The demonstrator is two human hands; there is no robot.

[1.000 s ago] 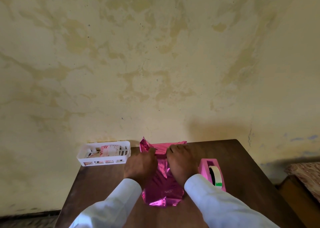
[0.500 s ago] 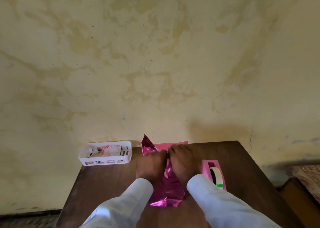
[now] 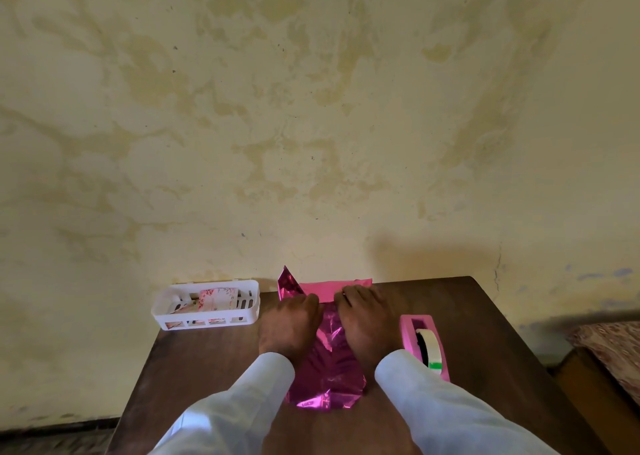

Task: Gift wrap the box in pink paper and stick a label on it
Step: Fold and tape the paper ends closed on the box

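Observation:
The box is hidden under shiny pink wrapping paper, which lies lengthwise in the middle of the brown table. My left hand and my right hand lie palm down side by side on top of the wrapped box. Their fingertips reach its far end, and a strip of paper shows between them. Beyond the fingers a matte pink flap stands up, with a pointed shiny flap at its left. Cards or labels sit in the white basket.
A white slotted basket stands at the table's far left corner against the wall. A pink tape dispenser with a white roll sits just right of my right forearm. A wooden piece of furniture with patterned cloth is at the right.
My left hand slid right onto the paper, closing on my right hand, then the two parted slightly. The far flap is a little flatter.

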